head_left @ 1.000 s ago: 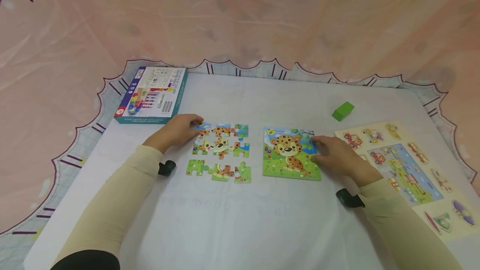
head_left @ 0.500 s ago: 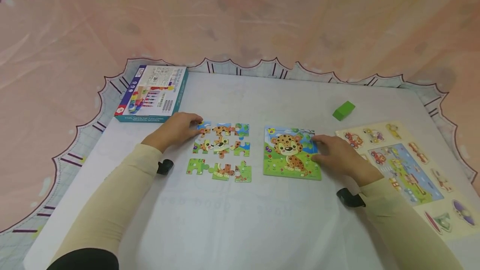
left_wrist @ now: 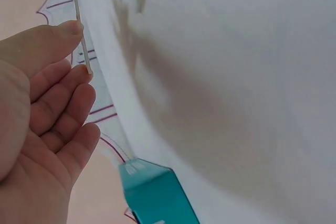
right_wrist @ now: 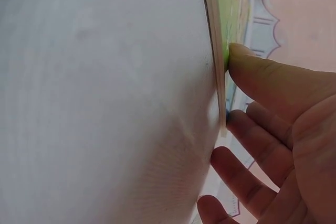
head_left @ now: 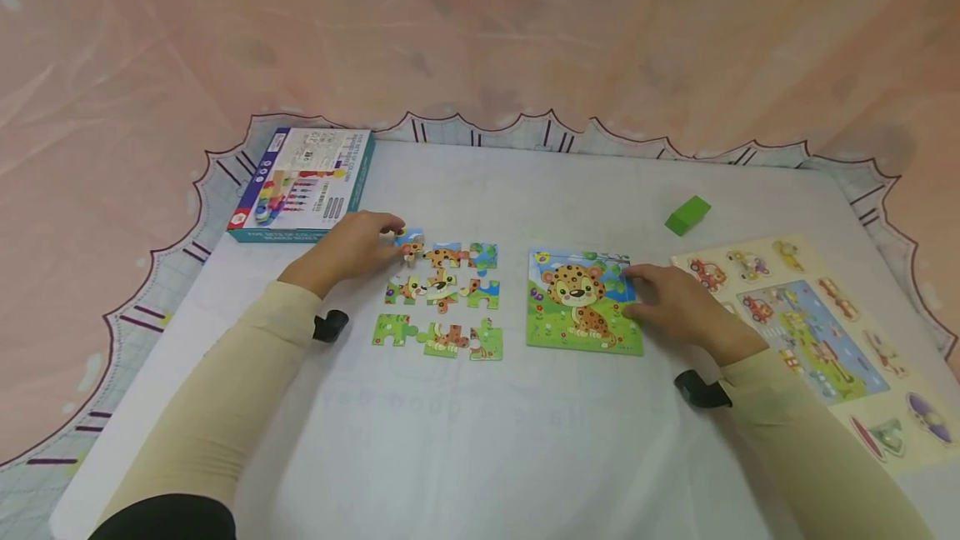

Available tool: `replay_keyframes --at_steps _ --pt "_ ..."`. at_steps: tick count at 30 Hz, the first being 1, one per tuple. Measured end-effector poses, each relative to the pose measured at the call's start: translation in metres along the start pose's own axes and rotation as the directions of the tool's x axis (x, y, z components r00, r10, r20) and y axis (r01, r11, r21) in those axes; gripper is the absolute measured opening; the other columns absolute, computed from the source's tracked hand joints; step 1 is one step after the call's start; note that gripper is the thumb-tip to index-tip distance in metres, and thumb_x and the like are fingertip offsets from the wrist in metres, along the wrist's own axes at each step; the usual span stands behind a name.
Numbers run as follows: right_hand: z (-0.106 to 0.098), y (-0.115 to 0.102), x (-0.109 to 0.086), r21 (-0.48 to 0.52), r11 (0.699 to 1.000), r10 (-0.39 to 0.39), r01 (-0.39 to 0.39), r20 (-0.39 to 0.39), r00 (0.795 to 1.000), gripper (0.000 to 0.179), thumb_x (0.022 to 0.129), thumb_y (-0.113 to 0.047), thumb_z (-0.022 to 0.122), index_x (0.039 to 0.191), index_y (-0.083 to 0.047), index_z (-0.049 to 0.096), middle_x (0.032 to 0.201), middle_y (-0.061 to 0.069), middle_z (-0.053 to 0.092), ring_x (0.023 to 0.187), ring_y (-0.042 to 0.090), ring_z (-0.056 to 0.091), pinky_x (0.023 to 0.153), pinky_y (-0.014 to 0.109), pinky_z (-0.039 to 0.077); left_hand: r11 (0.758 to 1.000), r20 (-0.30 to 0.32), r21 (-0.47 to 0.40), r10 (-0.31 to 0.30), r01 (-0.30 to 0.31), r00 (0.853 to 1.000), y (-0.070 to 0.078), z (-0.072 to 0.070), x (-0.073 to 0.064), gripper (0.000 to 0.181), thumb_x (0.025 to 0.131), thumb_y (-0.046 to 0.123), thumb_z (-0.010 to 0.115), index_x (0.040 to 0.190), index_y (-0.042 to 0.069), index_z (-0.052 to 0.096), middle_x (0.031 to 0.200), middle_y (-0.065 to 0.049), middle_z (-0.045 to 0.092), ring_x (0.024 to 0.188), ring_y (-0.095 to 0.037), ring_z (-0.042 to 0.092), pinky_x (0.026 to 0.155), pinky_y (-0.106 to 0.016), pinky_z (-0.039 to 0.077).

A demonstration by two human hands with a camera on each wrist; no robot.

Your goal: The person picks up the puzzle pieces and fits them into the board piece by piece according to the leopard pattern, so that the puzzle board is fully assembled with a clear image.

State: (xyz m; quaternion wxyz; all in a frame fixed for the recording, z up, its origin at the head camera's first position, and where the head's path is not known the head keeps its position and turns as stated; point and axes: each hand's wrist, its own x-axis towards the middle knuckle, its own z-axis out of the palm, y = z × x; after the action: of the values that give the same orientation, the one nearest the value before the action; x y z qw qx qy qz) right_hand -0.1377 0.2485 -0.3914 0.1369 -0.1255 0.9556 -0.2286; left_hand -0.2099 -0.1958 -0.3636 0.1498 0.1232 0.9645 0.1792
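My left hand (head_left: 347, 250) pinches the top-left jigsaw piece (head_left: 410, 238) between thumb and fingertips. Seen edge-on in the left wrist view, that jigsaw piece (left_wrist: 83, 40) is a thin pale strip held up off the white table. Beside it, several other jigsaw pieces (head_left: 441, 283) lie in loose rows with small gaps, showing parts of a leopard cub. To their right is a square puzzle board (head_left: 551, 325) with the whole cub picture. My right hand (head_left: 678, 311) rests at its right edge, thumb and a fingertip touching the board spread apart, fingers relaxed.
A paint-set box (head_left: 307, 182) lies at the back left, close behind my left hand. A green block (head_left: 687, 215) sits at the back right. Partly under my right forearm is a cream picture board (head_left: 817, 273). An orange patterned cloth (head_left: 480, 40) hangs behind the table.
My left hand has moved slightly up and away with the top-left jigsaw piece, widening its gap from the row below. My right hand stays at the puzzle board's edge.
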Motion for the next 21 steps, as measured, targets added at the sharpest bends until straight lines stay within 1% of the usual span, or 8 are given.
replay_keyframes --at_steps 4,7,12,15,18,21 --pt "-0.002 0.001 0.000 -0.001 1.000 -0.001 0.001 0.000 1.000 0.060 0.091 -0.022 0.073 0.141 0.003 0.051 0.143 0.029 0.048 0.134 0.049 0.039 0.109 0.063 0.029 0.999 -0.007 0.004 0.034 -0.034 0.999 0.008 -0.001 0.001 0.048 0.095 0.026 0.070 0.137 0.005 0.059 0.137 -0.019 0.058 0.129 -0.038 0.049 0.108 -0.053 0.038" --pt "-0.002 0.001 -0.001 0.004 1.000 -0.005 0.005 0.002 1.000 0.060 0.091 -0.022 0.073 0.142 0.002 0.051 0.143 0.030 0.048 0.134 0.049 0.039 0.108 0.063 0.030 0.998 -0.003 0.002 0.061 -0.061 0.998 0.016 0.001 0.001 0.048 0.095 0.027 0.070 0.137 0.005 0.059 0.137 -0.017 0.058 0.129 -0.037 0.049 0.108 -0.052 0.038" --pt "-0.004 0.000 -0.002 0.019 1.000 -0.010 0.009 0.011 1.000 0.061 0.090 -0.024 0.074 0.142 0.000 0.051 0.144 0.029 0.047 0.134 0.049 0.040 0.108 0.063 0.030 0.995 0.022 -0.019 0.096 -0.096 0.995 0.032 0.006 -0.001 0.048 0.096 0.026 0.069 0.138 0.006 0.059 0.138 -0.017 0.058 0.131 -0.036 0.048 0.108 -0.050 0.038" --pt "-0.005 0.000 -0.002 0.019 1.000 -0.010 0.009 0.028 1.000 0.065 0.089 -0.026 0.076 0.144 -0.001 0.050 0.146 0.028 0.045 0.135 0.048 0.038 0.108 0.063 0.029 0.992 0.035 -0.021 0.125 -0.124 0.992 0.042 0.009 -0.002 0.048 0.096 0.026 0.069 0.138 0.007 0.059 0.137 -0.015 0.058 0.129 -0.034 0.049 0.107 -0.049 0.040" --pt "-0.007 -0.001 -0.003 0.015 1.000 -0.012 0.012 0.042 0.999 0.069 0.088 -0.027 0.078 0.145 -0.002 0.049 0.147 0.027 0.044 0.136 0.048 0.036 0.109 0.063 0.028 0.985 0.037 -0.016 0.173 -0.172 0.984 0.051 0.012 -0.001 0.047 0.096 0.025 0.069 0.138 0.005 0.060 0.136 -0.014 0.060 0.128 -0.032 0.050 0.107 -0.048 0.041" --pt "-0.008 0.000 -0.004 0.011 1.000 -0.014 0.014 0.050 0.999 0.071 0.087 -0.029 0.078 0.146 -0.002 0.048 0.148 0.026 0.044 0.137 0.048 0.036 0.109 0.064 0.027 0.981 0.041 -0.021 0.195 -0.194 0.980 0.058 0.015 0.000 0.046 0.096 0.026 0.069 0.137 0.006 0.060 0.135 -0.012 0.061 0.127 -0.030 0.050 0.106 -0.046 0.041"
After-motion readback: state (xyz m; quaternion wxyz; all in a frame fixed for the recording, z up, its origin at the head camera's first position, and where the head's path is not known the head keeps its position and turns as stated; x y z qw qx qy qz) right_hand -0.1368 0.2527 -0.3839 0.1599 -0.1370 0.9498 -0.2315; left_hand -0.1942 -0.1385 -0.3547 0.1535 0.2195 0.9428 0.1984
